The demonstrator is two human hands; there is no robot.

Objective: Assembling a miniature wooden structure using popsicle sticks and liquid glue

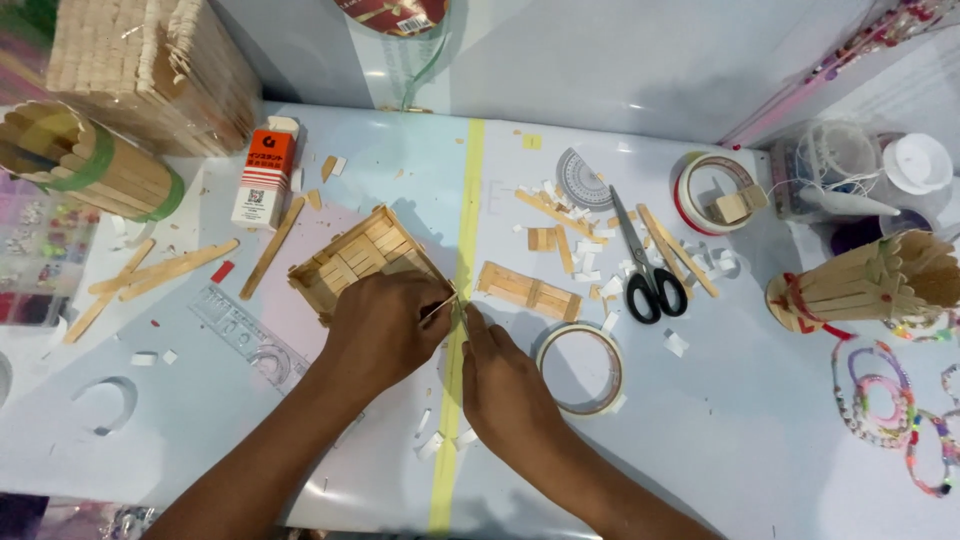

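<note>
Your left hand grips the slatted stick box; your right hand pinches a thin stick beside it. An orange-and-white carton lies toward the bench's far left corner.

Your left hand is covering the near corner of the stick box. The item your fingertips are pinching is showing too small to identify.

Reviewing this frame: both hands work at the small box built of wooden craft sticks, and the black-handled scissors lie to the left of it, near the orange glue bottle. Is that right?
Not quite. In the head view the black-handled scissors lie to the right of the small box built of wooden craft sticks, beside the tape rolls, not near the orange glue bottle. The left hand and right hand do work at the box.
</note>
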